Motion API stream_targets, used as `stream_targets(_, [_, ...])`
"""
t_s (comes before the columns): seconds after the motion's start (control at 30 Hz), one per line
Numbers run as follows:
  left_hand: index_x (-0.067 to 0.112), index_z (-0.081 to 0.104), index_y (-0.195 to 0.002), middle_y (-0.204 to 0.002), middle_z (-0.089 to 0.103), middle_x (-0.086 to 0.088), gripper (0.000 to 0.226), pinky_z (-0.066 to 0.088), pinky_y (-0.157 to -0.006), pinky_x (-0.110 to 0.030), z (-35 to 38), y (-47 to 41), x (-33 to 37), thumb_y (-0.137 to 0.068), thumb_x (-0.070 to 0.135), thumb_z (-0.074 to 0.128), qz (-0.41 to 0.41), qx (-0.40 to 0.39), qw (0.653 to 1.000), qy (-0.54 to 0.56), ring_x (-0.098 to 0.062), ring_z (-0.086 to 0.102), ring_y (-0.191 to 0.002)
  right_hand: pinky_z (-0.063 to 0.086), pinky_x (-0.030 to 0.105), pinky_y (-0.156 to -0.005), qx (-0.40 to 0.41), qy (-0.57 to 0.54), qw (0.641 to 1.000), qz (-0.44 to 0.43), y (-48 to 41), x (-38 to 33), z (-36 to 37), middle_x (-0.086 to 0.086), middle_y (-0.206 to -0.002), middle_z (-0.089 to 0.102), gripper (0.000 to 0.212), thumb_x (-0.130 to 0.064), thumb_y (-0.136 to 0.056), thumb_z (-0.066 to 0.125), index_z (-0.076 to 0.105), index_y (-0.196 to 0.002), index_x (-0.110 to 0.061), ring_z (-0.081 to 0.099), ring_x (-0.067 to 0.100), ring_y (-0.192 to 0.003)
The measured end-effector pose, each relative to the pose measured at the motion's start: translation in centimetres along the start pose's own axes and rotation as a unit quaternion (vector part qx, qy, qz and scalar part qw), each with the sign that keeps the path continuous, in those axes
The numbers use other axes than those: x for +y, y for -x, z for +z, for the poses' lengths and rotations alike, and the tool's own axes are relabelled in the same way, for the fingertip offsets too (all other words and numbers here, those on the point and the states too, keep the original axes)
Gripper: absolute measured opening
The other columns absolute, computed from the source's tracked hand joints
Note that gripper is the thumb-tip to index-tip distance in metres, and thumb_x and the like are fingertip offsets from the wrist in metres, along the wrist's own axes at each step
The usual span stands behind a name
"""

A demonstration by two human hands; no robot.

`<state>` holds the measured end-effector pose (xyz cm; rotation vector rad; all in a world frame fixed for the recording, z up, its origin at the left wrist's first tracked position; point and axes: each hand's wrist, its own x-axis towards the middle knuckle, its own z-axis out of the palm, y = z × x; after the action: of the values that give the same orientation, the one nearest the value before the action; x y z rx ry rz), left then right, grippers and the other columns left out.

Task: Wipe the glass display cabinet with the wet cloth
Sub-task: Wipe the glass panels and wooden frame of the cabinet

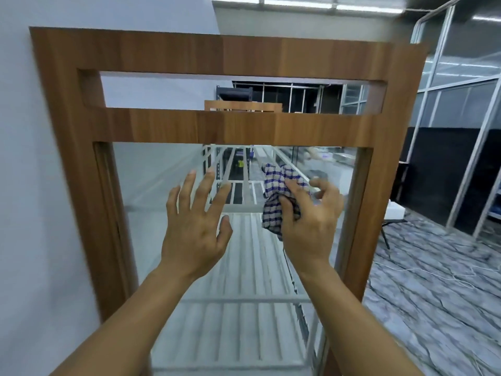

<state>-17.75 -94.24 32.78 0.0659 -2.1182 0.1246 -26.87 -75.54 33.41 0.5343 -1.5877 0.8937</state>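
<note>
While right hand [309, 221] grips cloth [274, 181] — left hand [195, 221] splayed.

A brown wood-framed glass display cabinet [222, 126] fills the middle of the frame, with an open slot across its top and a tall clear glass pane [146, 191] below. At centre right, the right hand [311, 226] grips a bunched blue-and-white checked cloth [273, 185] against the upper part of the pane. Just left of it, the left hand [193, 226] is raised with its fingers [202, 185] straight and spread at the glass; whether they touch it is unclear. A pale grey wall [27, 185] runs down the left edge. Grey marbled floor [433, 280] lies at lower right, metal-framed glass partitions [461, 104] stand at upper right, and strip ceiling lights [298, 2] line the top.
</note>
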Motion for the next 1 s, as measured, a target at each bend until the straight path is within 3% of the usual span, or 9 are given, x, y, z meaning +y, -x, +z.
stream_targets(0.1, [0.021,0.036,-0.155,-0.168,0.024,-0.011,0.06,0.011,-0.124,-0.058,0.8,0.1,-0.5,-0.097,0.037,0.038,0.013,0.021,1.0,-0.01,-0.037,0.016,-0.156,0.047,0.044,-0.095,0.1,0.08,0.985,-0.115,0.7,0.7,1.7,0.013,-0.123,0.048,0.017,-0.014,-0.095,0.074,0.072,-0.111,-0.018,0.047,0.032,-0.112])
stream_targets(0.17, [0.02,0.036,-0.155,-0.168,0.024,-0.012,0.06,0.015,-0.123,-0.061,1.4,0.2,-0.6,-0.097,0.036,0.039,0.017,0.035,0.999,-0.009,-0.038,0.017,-0.156,0.044,0.045,-0.092,0.124,0.091,0.975,-0.163,0.8,1.3,2.6,0.009,-0.117,0.048,0.016,-0.011,-0.093,0.076,0.071,-0.106,-0.019,0.049,0.03,-0.109])
stream_targets(0.3, [0.02,0.035,-0.154,-0.167,0.027,-0.013,0.058,0.016,-0.121,-0.061,2.3,0.1,-1.0,-0.097,0.035,0.039,0.027,0.066,0.997,-0.011,-0.038,0.017,-0.155,0.039,0.042,-0.106,0.104,0.073,0.97,-0.206,0.7,2.3,3.7,0.006,-0.12,0.053,0.027,-0.004,-0.09,0.077,0.068,-0.114,-0.014,0.054,0.027,-0.114])
stream_targets(0.4, [0.019,0.036,-0.154,-0.167,0.027,-0.013,0.058,0.015,-0.121,-0.061,2.8,0.1,-1.3,-0.098,0.034,0.04,0.034,0.08,0.996,-0.014,-0.038,0.017,-0.156,0.039,0.052,-0.117,0.064,0.071,0.971,-0.22,1.0,2.7,4.3,0.012,-0.139,0.051,0.033,-0.009,-0.097,0.063,0.06,-0.129,-0.009,0.051,0.031,-0.133])
stream_targets(0.53, [0.021,0.036,-0.154,-0.167,0.026,-0.012,0.057,0.015,-0.12,-0.06,3.1,0.0,-1.5,-0.099,0.035,0.039,0.039,0.085,0.995,-0.017,-0.037,0.017,-0.156,0.026,0.056,-0.125,0.005,0.09,0.971,-0.219,1.7,3.4,4.1,0.016,-0.157,0.038,0.055,-0.037,-0.101,0.051,0.046,-0.147,-0.009,0.029,0.031,-0.154])
stream_targets(0.6, [0.021,0.037,-0.154,-0.167,0.027,-0.012,0.055,0.015,-0.12,-0.06,3.1,-0.1,-1.7,-0.101,0.038,0.033,0.041,0.088,0.995,-0.01,-0.036,0.017,-0.156,0.019,0.055,-0.127,-0.005,0.101,0.976,-0.195,1.9,3.8,3.9,0.017,-0.16,0.032,0.059,-0.041,-0.101,0.05,0.04,-0.151,-0.01,0.02,0.03,-0.157])
stream_targets(0.77, [0.018,0.044,-0.151,-0.165,0.031,-0.014,0.054,0.017,-0.118,-0.06,3.1,-0.2,-2.1,-0.102,0.038,0.03,0.058,0.108,0.993,0.0,-0.036,0.021,-0.154,0.013,0.059,-0.127,0.005,0.107,0.986,-0.126,1.3,3.7,3.1,0.016,-0.16,0.03,0.056,-0.046,-0.105,0.04,0.038,-0.151,-0.013,0.028,0.037,-0.151])
stream_targets(1.0, [0.016,0.05,-0.145,-0.162,0.036,-0.017,0.052,0.019,-0.117,-0.06,3.0,-0.2,-2.4,-0.102,0.037,0.03,0.063,0.122,0.991,0.006,-0.038,0.027,-0.152,0.018,0.058,-0.127,0.018,0.135,0.985,-0.11,0.0,3.1,3.6,0.021,-0.161,0.033,0.058,-0.033,-0.101,0.051,0.038,-0.153,-0.011,0.029,0.041,-0.152])
